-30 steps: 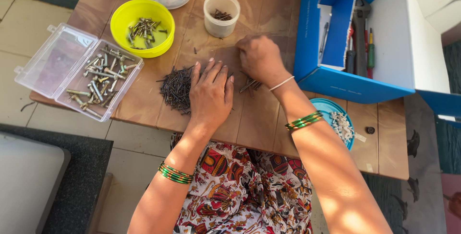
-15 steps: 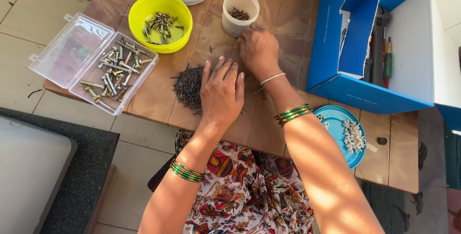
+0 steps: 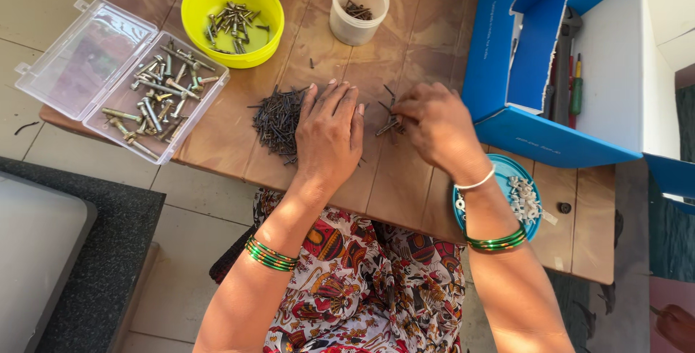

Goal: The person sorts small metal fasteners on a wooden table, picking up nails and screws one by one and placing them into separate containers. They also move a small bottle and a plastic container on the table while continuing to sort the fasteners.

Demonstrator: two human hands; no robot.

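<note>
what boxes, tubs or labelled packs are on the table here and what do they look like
Blue cardboard box: right side, open, white inside, tools in it.
Clear plastic case: left edge, lid open, holds bolts.
Yellow bowl: top left, round, holds screws.
White cup: top centre, round, dark nails inside.
Blue lid: near edge by the right hand, round, white bits on it.
No readable label or screen.

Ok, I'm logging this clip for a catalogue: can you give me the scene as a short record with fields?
setting: wooden table, seen from above
left hand: flat on table, beside pile of dark nails
right hand: fingertips pinching a few nails
containers: yellow bowl of screws, clear plastic case of bolts, white cup, blue plate
other: open blue box with tools
</note>
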